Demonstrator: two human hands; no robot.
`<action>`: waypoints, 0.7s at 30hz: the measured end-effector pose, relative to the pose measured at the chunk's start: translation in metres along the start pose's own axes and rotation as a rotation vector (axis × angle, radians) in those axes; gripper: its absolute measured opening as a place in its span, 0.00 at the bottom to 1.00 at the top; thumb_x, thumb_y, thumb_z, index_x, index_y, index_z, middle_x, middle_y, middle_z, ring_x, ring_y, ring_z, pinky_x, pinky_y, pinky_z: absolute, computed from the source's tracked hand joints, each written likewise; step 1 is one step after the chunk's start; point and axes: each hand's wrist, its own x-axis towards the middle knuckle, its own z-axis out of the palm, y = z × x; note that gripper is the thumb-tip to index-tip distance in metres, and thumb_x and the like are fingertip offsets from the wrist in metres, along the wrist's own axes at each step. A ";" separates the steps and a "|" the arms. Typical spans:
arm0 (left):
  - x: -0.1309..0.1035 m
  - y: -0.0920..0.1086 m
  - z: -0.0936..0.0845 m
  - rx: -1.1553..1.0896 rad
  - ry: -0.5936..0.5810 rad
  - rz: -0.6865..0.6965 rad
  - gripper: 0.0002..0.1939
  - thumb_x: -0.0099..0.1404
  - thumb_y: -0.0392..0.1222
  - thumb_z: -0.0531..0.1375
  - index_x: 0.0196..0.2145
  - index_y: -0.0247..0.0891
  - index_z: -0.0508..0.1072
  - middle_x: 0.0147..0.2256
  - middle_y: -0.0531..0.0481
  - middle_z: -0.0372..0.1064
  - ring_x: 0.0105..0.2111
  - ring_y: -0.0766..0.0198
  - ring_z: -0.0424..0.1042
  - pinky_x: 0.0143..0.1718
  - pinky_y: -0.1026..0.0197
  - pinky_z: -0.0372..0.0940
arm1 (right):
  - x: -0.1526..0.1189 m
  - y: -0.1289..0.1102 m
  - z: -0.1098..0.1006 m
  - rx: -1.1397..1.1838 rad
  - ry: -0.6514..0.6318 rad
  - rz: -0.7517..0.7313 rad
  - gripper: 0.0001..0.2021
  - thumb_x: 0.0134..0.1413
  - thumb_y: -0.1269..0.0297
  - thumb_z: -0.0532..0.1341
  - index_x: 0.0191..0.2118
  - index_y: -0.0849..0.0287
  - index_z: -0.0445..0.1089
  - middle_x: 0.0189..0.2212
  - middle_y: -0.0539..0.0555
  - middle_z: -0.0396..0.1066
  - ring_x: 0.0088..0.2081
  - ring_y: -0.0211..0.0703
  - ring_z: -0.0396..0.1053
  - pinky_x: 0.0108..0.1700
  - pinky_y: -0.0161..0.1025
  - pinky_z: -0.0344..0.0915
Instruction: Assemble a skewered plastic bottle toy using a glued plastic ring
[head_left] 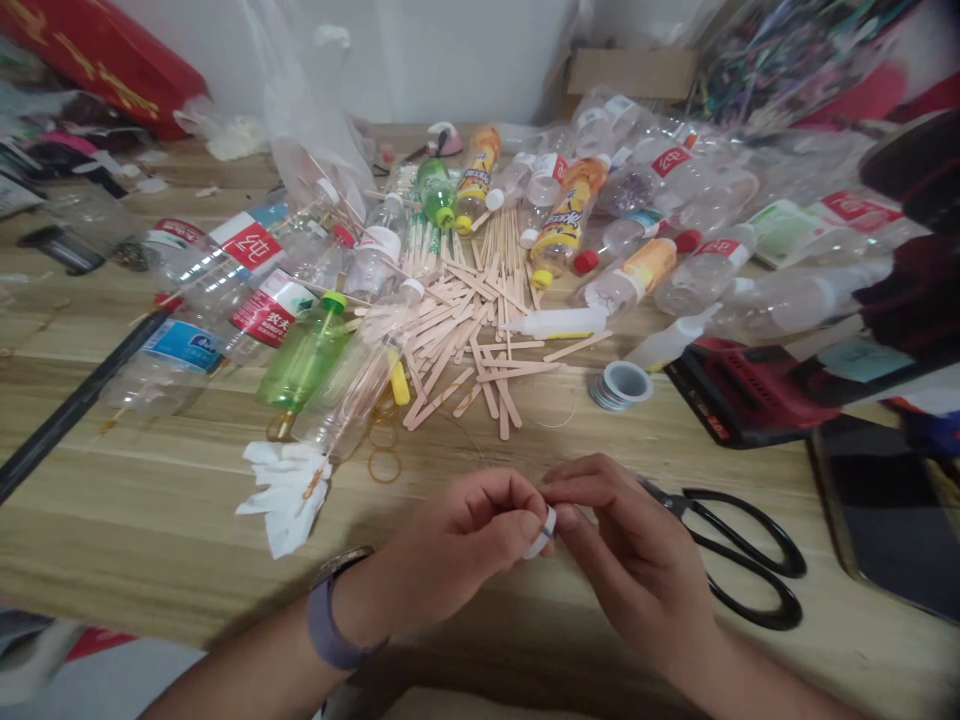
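Note:
My left hand (480, 535), with a watch on its wrist, pinches a small white bottle cap (537, 540) between thumb and fingers. A short dark line crosses the cap's side. Close against the cap, my right hand (630, 550) has its thumb and fingertips pressed together; whatever they grip is too small to make out. Black-handled scissors (772, 555) lie on the table beside my right hand, their blades partly hidden behind it. A thin thread curves over the table just beyond my hands.
Flat wooden sticks (457, 340) are heaped mid-table, with plastic bottles (304, 350) around them. A small roll (621, 385), a red-and-black battery tool (750, 395) and a phone (889, 510) lie right. Rubber bands (384, 465) and a white tissue (281, 500) lie left.

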 end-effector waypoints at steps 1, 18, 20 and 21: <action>0.000 0.000 0.000 0.001 -0.003 -0.002 0.09 0.64 0.45 0.57 0.30 0.37 0.66 0.27 0.56 0.60 0.25 0.71 0.53 0.27 0.65 0.50 | -0.001 0.000 0.000 0.002 0.001 0.000 0.07 0.61 0.72 0.60 0.39 0.53 0.73 0.30 0.50 0.74 0.32 0.40 0.72 0.33 0.35 0.69; -0.001 -0.001 0.000 -0.014 -0.010 -0.025 0.07 0.64 0.43 0.57 0.30 0.38 0.66 0.27 0.55 0.62 0.25 0.71 0.54 0.26 0.66 0.51 | -0.002 -0.001 -0.001 0.018 -0.010 -0.003 0.07 0.60 0.73 0.60 0.39 0.53 0.73 0.30 0.49 0.74 0.33 0.38 0.72 0.35 0.34 0.69; 0.000 -0.002 0.000 -0.033 -0.011 -0.018 0.08 0.64 0.44 0.57 0.30 0.38 0.66 0.27 0.56 0.62 0.25 0.71 0.54 0.26 0.66 0.50 | -0.002 -0.001 -0.001 0.001 -0.010 -0.006 0.08 0.60 0.73 0.60 0.40 0.53 0.73 0.30 0.49 0.74 0.33 0.38 0.72 0.35 0.34 0.70; 0.000 -0.002 0.001 -0.041 -0.010 -0.014 0.09 0.64 0.44 0.57 0.30 0.38 0.66 0.27 0.56 0.61 0.25 0.71 0.54 0.26 0.66 0.50 | -0.002 -0.001 -0.002 -0.011 -0.012 -0.012 0.08 0.60 0.73 0.60 0.40 0.53 0.73 0.31 0.49 0.74 0.34 0.38 0.73 0.35 0.34 0.70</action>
